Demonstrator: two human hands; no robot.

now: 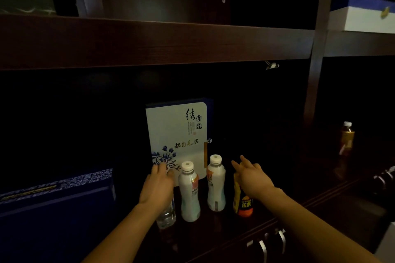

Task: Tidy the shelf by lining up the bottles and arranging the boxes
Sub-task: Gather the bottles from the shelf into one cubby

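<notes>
A white box with blue flowers [177,134] stands upright at the back of the dark shelf. In front of it stand two white bottles [189,192] [216,183] side by side. A clear water bottle [166,215] stands at their left, mostly hidden under my left hand [158,186], whose fingers rest against the box's lower left corner. An orange and black bottle [243,203] stands at the right, its top covered by my right hand [252,175], fingers spread above it. Whether either hand grips anything is unclear.
A dark blue patterned box [55,194] lies flat at the left. An amber bottle [347,139] stands alone far right. A white and blue box [367,17] sits on the upper shelf at the right. Drawer handles [265,245] stick out below the shelf edge.
</notes>
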